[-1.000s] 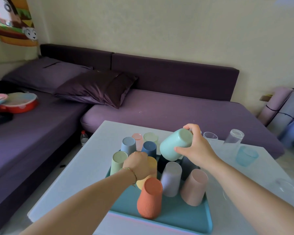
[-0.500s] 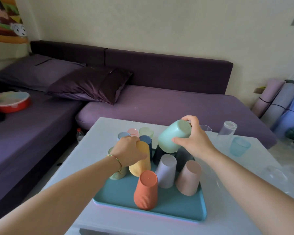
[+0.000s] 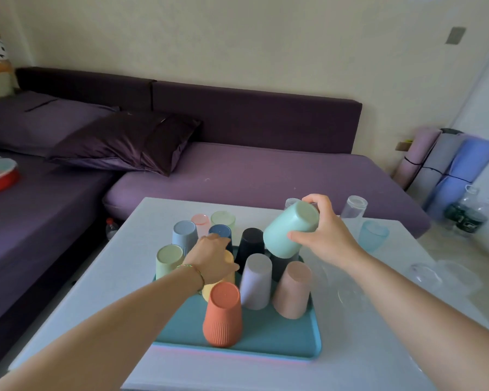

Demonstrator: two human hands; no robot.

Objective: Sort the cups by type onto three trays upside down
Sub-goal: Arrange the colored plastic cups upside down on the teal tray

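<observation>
A teal tray [image 3: 266, 338] on the white table [image 3: 119, 280] carries several ribbed cups upside down, among them an orange cup [image 3: 223, 314], a lilac cup [image 3: 255, 280], a pink cup [image 3: 292, 289] and a black cup [image 3: 250, 245]. My right hand [image 3: 326, 235] grips a mint cup [image 3: 290, 229], tilted with its base up, above the tray's far right corner. My left hand [image 3: 213, 256] holds a yellow cup [image 3: 223, 279] from above on the tray; most of that cup is hidden by the hand.
Clear and tinted glasses stand on the table's right side, such as a blue glass [image 3: 373, 235] and a clear glass [image 3: 355, 206]. A purple sofa [image 3: 251, 176] wraps the far and left sides. Rolled mats [image 3: 446, 165] lean at the right wall.
The view has shifted left and closer. My left hand has set the yellow cup lower among the cups on the tray. The mint cup in my right hand has barely moved.
</observation>
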